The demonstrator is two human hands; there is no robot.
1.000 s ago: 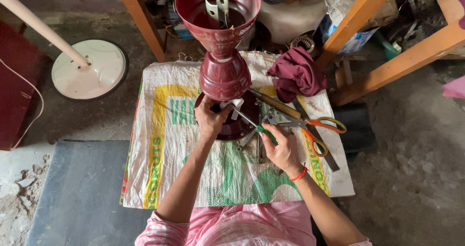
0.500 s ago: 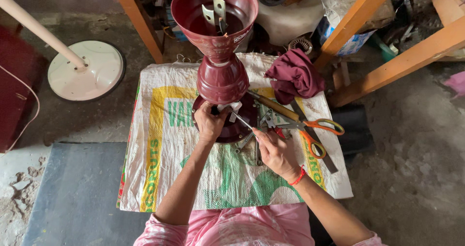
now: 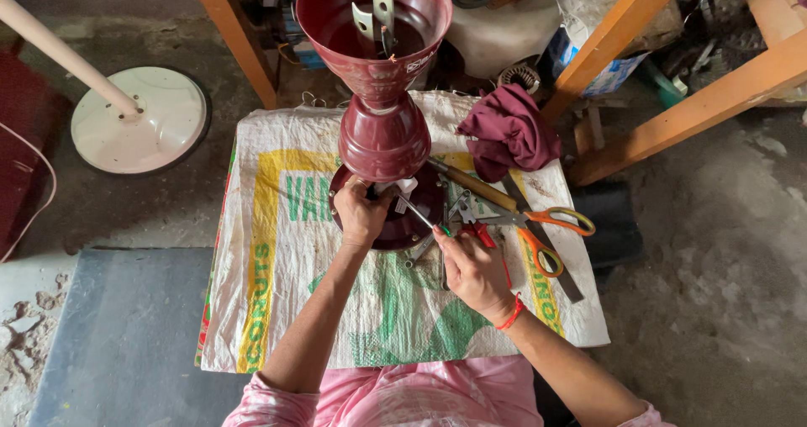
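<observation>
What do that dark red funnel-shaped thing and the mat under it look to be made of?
The dark red housing looks like painted sheet metal: smooth, glossy, thin rimmed, with bare metal tabs inside its cup. The mat looks like a woven plastic sack, white with yellow and green print and a visible weave. The cloth beside it seems a soft maroon fabric, crumpled.

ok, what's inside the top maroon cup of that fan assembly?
Inside the top maroon cup, a metal bracket stands upright from the floor, with a thin wire or pin beside it. The near rim hides the lower front of the interior, so how the bracket is fastened cannot be seen.
</observation>
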